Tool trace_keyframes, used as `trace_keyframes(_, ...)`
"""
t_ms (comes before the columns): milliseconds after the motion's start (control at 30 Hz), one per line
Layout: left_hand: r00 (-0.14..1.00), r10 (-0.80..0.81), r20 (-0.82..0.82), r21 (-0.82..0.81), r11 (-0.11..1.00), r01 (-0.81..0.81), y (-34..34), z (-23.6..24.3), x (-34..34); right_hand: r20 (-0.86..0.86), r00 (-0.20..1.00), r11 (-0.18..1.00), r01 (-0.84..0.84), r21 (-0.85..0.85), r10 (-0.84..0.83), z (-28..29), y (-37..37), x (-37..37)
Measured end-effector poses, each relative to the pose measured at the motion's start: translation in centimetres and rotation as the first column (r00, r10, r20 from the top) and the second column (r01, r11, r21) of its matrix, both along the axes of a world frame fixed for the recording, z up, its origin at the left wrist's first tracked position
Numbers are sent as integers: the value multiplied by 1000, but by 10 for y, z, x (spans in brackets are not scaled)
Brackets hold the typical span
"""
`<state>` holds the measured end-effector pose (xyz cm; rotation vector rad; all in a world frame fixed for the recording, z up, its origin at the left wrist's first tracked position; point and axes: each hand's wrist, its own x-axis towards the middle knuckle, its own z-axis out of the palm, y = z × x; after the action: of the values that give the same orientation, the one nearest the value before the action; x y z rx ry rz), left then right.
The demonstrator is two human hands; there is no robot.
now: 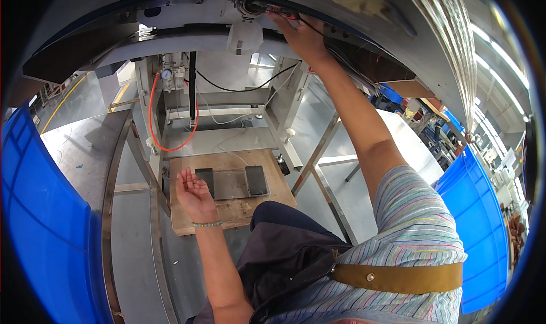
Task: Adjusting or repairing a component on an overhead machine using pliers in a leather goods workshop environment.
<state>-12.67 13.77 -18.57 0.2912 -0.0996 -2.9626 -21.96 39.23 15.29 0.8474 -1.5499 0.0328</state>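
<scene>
My left hand (196, 196) is held palm up above a wooden board, its fingers loosely bent and a little apart, with nothing in it. A beaded bracelet circles that wrist. My right hand (304, 38) is raised to the underside of the machine (199, 11). Its fingers close at a small red-and-black piece (282, 12) beside a round metal part (250, 7); the grip is partly hidden and the piece too small to name. Just below the round part hangs a pale rounded cover (245, 38). The foot pedal plate (230, 184) with dark pads lies on the wooden board (187, 219).
Blue plastic bins (45, 210) stand at the left and right (475, 221). A metal bench (85, 148) is at the left. An orange air hose (151, 116) loops down from a pressure gauge (165, 74). A bundle of pale threads (446, 34) hangs at the upper right.
</scene>
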Motion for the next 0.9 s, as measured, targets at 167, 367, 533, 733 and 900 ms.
trace_keyframes(167,1000,-5,-20,0,1000,5,1,-3,-2,6,998,998,59,-6,-59,4,1,-6)
trace_keyframes(367,1000,-11,-25,20,1000,11,3,-6,-3,-136,966,967,234,103,-220,1,4,-12)
trace_keyframes(533,1000,-12,-7,11,1000,12,2,-7,-4,39,999,999,29,33,-30,5,-1,-18)
trace_keyframes(733,1000,-9,-17,-4,1000,8,2,-9,-5,6,1000,998,13,61,-14,7,9,-31)
trace_keyframes(900,1000,-10,-12,1,1000,10,1,-11,-4,231,971,979,103,-176,-61,-7,2,-27)
